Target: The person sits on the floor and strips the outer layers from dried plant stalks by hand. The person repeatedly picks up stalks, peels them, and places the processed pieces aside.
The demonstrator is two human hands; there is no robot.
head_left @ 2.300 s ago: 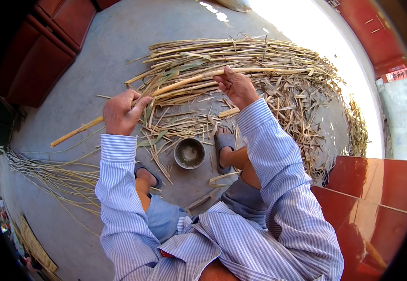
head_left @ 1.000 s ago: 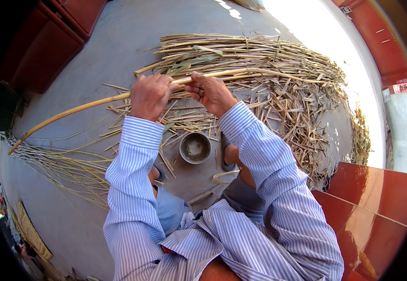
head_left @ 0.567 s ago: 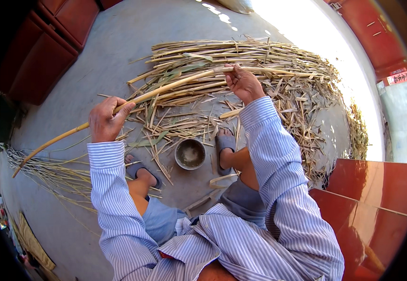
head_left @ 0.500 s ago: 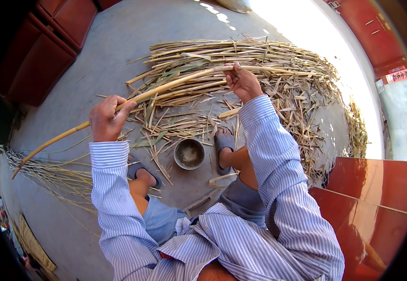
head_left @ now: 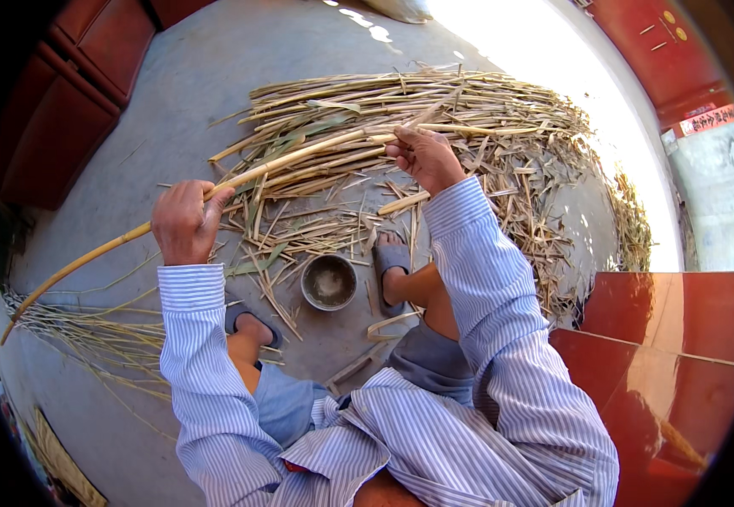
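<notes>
A long yellow reed stalk (head_left: 291,158) slants across in front of me, its thin curved end hanging low at the left. My left hand (head_left: 186,218) is wrapped round it, thumb along the top. Farther along, near the far right part of the stalk, the fingers of my right hand (head_left: 426,159) are closed in a pinch. From those fingers a pale dry leaf strip (head_left: 440,105) sticks up and away. Whether they touch the stalk itself as well I cannot tell. Behind both hands lies a heap of dry reed stalks (head_left: 333,89) on the floor.
Between my sandalled feet stands a round bowl (head_left: 330,282) with murky contents. Peeled leaf scraps (head_left: 532,198) litter the floor at the right. A bundle of thin stalks (head_left: 88,331) fans out at the left. Glossy red panels (head_left: 663,338) stand at right, red furniture (head_left: 62,118) far left.
The pale leaf strip now stands up from my right fingers, away from the stalk. The whole view has shifted slightly; my left hand keeps its hold.
</notes>
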